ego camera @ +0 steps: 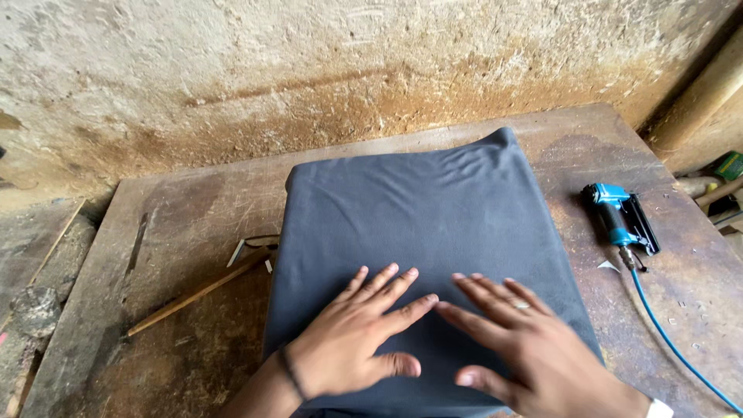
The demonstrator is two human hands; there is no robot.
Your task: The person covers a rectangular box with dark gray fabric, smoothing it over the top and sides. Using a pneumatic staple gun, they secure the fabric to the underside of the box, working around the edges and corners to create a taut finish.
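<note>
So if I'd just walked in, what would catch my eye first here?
Most likely the dark grey fabric-covered cushion in the middle of the worn wooden workbench, with the left hand and right hand pressed flat, fingers spread, on its near part. Next, the bright blue pneumatic staple gun lying to the right, its blue air hose trailing toward the near edge. Left of the cushion lies a thin wooden stick.

Dark grey plain fabric cushion under both hands' fingers. Right of fingers: blue/black staple gun w/ blue hose. Left of fingers: tan wood stick. Rusty brown scratched table.
</note>
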